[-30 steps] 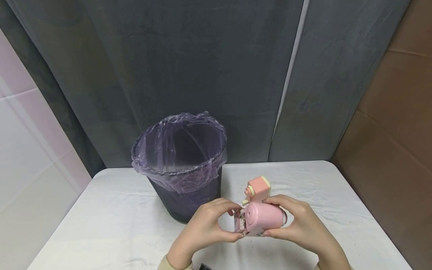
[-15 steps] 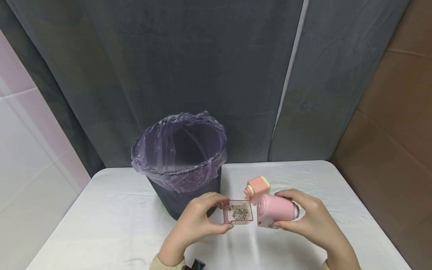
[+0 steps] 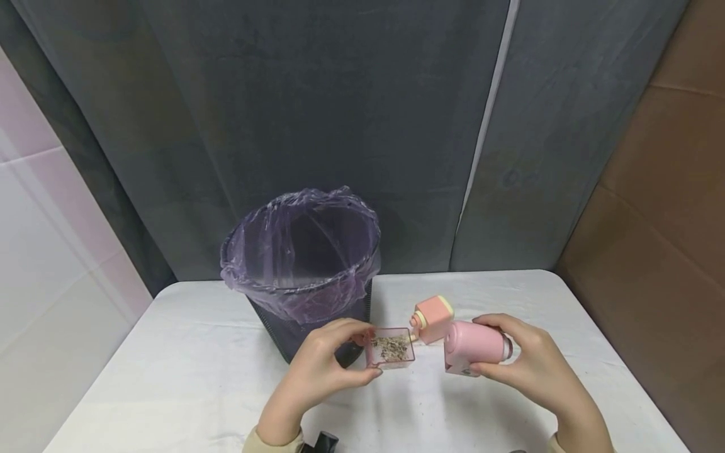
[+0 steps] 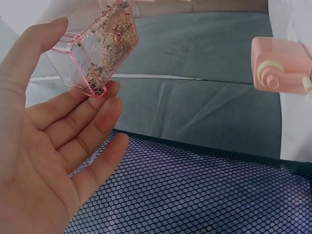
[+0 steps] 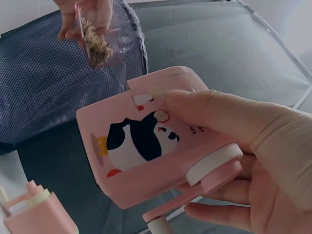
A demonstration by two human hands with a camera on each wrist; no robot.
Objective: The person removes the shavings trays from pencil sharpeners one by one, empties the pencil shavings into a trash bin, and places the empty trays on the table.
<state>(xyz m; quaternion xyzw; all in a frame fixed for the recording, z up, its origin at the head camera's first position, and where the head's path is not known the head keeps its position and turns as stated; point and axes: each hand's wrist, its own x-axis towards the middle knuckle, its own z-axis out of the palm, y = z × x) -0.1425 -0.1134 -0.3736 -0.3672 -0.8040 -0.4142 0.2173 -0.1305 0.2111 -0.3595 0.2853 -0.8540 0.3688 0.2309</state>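
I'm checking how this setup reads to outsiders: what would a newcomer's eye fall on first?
Probably the large mesh bin with its purple liner, standing left of centre on the white table. Next, the clear pink tray of brownish bits in the left hand, and the pink case with a black-and-white cartoon in the right hand.

Dark grey backdrop [image 3: 351,113], brown side panel [image 3: 663,182], white tabletop [image 3: 170,377]

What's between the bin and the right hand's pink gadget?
In the head view: a peach sharpener, plus the left hand with its clear box of shavings.
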